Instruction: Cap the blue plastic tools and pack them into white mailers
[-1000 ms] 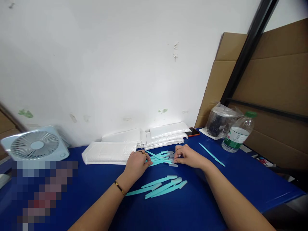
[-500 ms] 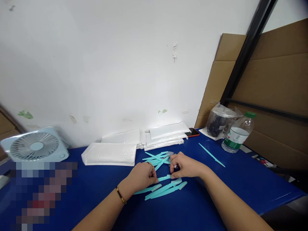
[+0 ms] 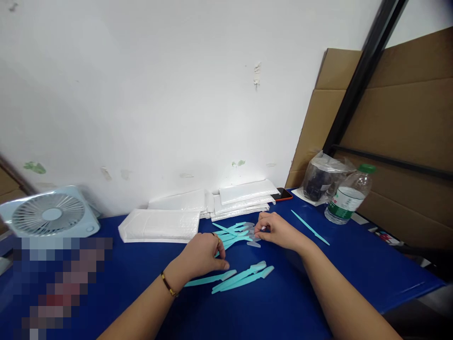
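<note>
My left hand hovers at the near left side of a loose pile of turquoise eyebrow razors, partly covering them. Its fingers are bent, with the thumb apart from them; nothing shows in its grasp. At the pile's right, my right hand pinches thumb to fingers at a clear plastic blade cap. Another clear cap lies just in front. Nearer me rest two razors side by side with pale caps on their heads. A further capped razor lies below my left hand.
White bubble mailers and a mailer stack stand along the wall. A phone, bagged cup and water bottle are at the right. One razor lies apart there. A fan stands left.
The razor between my hands has left its spot, and a razor now shows at the pile's near edge. My left hand has shifted slightly left and up; my right hand has moved up to the caps.
</note>
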A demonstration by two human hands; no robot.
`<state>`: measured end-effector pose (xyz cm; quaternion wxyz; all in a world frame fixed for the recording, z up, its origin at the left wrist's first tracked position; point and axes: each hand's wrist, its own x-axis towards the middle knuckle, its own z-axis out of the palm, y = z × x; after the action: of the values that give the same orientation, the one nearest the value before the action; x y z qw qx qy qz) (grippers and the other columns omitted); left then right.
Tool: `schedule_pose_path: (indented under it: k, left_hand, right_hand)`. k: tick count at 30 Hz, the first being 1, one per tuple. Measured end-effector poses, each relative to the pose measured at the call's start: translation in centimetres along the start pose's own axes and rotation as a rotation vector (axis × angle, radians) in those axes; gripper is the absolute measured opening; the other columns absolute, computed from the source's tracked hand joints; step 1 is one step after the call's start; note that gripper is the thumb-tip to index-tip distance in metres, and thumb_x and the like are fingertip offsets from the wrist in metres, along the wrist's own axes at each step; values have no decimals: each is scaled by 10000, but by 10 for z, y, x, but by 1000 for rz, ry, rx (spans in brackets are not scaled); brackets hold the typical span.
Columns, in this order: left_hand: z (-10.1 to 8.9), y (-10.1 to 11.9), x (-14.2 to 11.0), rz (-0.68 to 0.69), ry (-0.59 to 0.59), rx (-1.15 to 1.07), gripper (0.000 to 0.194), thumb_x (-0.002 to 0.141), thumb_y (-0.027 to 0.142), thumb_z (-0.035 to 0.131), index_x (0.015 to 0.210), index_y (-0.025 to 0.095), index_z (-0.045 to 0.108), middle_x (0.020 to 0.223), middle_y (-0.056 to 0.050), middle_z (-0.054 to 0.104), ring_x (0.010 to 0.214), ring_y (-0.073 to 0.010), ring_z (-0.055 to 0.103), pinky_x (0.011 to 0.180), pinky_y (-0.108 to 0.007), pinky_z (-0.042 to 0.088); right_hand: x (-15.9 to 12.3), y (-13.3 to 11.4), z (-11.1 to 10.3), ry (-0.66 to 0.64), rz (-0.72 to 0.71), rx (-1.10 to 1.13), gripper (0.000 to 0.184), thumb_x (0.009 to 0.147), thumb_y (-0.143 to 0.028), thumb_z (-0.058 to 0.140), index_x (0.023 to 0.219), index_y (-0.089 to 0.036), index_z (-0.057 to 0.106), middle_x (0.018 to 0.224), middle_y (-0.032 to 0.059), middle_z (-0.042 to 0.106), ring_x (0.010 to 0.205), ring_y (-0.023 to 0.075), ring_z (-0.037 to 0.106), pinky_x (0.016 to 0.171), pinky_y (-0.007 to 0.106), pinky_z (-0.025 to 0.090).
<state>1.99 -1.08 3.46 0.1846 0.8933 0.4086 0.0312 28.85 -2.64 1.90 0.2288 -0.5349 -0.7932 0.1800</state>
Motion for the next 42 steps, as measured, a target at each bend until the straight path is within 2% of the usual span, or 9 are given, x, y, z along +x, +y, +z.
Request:
schedule_pose_path:
  k: [3, 5, 12, 20, 24, 27, 31, 37, 42]
  left_hand:
    - [-4, 2, -8, -16, -202, -8, 156, 590, 382, 727, 683, 260, 700, 664, 34, 633, 572, -131, 536, 478, -236, 295]
    - [-3, 3, -8, -33, -214, 10, 90, 615, 334, 712, 651, 253, 699, 636, 31, 634, 559, -130, 537, 481, -238, 291]
    - [18, 9, 10, 21, 41, 41, 130, 738, 359, 631, 701, 242, 676, 725, 25, 643, 658, -136, 564, 593, -246, 337]
    - [16, 9, 17, -17, 261, 87, 195, 810, 386, 558, 863, 224, 654, 886, -18, 635, 789, -172, 578, 697, -286, 357]
    - [19, 16, 7, 63, 86, -17, 307, 669, 534, 652, 785, 250, 669, 779, 16, 630, 694, -151, 567, 605, -250, 349]
    - [24, 17, 3, 86, -38, -47, 231, 680, 466, 656, 727, 241, 675, 706, 26, 635, 625, -129, 547, 545, -238, 321]
    - [27, 14, 8, 63, 27, -19, 193, 762, 389, 593, 692, 223, 660, 729, 23, 640, 637, -123, 546, 565, -243, 322]
    - [20, 7, 16, 19, 221, 92, 177, 810, 367, 566, 760, 221, 654, 806, -3, 637, 753, -166, 569, 693, -292, 336]
    - [17, 0, 17, 0, 256, 141, 203, 846, 343, 522, 768, 206, 650, 838, -28, 639, 815, -187, 573, 718, -304, 332]
  right_hand:
    - [-1, -6, 5, -44, -29, 25, 177, 783, -354, 605, 741, -207, 695, 771, 17, 574, 706, 138, 511, 713, 275, 354]
    - [-1, -12, 9, -72, -44, 45, 199, 786, -378, 600, 756, -208, 698, 782, 21, 576, 709, 141, 512, 727, 285, 358]
    - [0, -34, 22, -197, -170, 78, 220, 767, -429, 627, 760, -216, 683, 763, -5, 572, 725, 131, 527, 853, 328, 317]
    - [4, -4, 7, 36, -2, 62, 228, 771, -412, 616, 782, -199, 696, 742, 21, 580, 650, 126, 506, 618, 239, 345]
    - [0, -5, 4, -31, -19, 134, 221, 779, -393, 603, 776, -195, 701, 746, 21, 579, 628, 114, 504, 560, 224, 349]
    - [-4, -11, 6, -193, -71, 186, 243, 730, -424, 648, 775, -194, 711, 746, 17, 576, 644, 120, 509, 559, 224, 370]
    - [-3, -15, 12, -329, -153, 150, 268, 655, -452, 710, 740, -198, 713, 674, -10, 543, 642, 118, 502, 635, 240, 392]
    - [1, -10, 12, -122, -99, 73, 219, 764, -399, 629, 717, -191, 678, 731, -3, 572, 635, 109, 507, 658, 246, 371]
    - [3, 6, 8, -43, -10, 5, 197, 766, -379, 621, 729, -196, 684, 744, 16, 585, 644, 124, 508, 624, 241, 359]
